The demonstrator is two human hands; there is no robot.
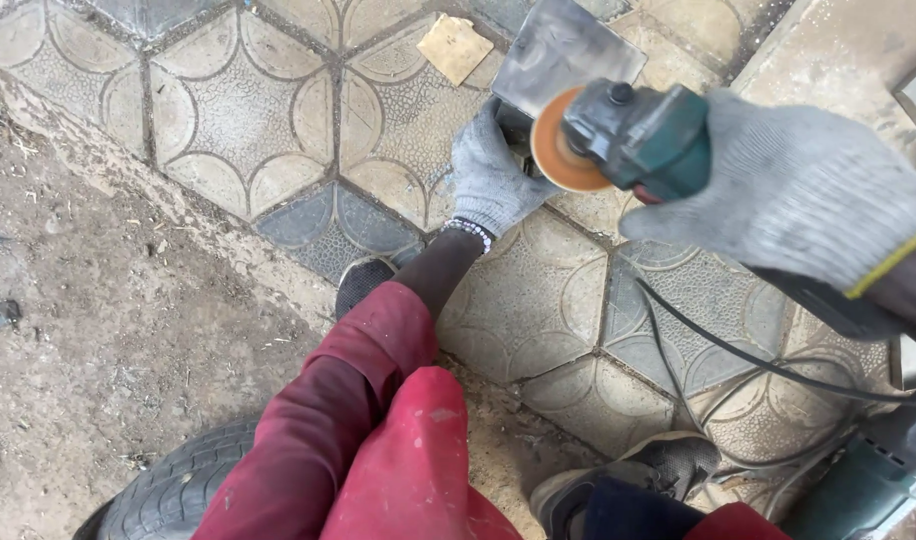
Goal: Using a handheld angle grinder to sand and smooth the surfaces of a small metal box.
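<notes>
In the head view, the left hand (pixel 490 175), in a grey knit glove, reached down to the near left corner of a flat metal plate (pixel 566 48) that lay on the patterned paving tiles (pixel 243 110). Its fingers (pixel 478 140) were curled together against that corner, the thumb side hidden behind the plate edge, so the plate sat just beyond and to the right of the fingertips, touching them. The right hand (pixel 798 185), also gloved, was clamped around the green body of an angle grinder (pixel 628 135). The grinder's orange disc (pixel 558 145) faced left and stood just beside the left hand, at the plate's near edge; whether it touched the metal could not be told. A black cable (pixel 738 350) ran from the grinder across the tiles. A small tan scrap (pixel 456 45) lay left of the plate. Red sleeve and trouser leg (pixel 378 430) filled the lower middle, beside a tyre (pixel 173 490) and 2 dark shoes (pixel 648 470).
</notes>
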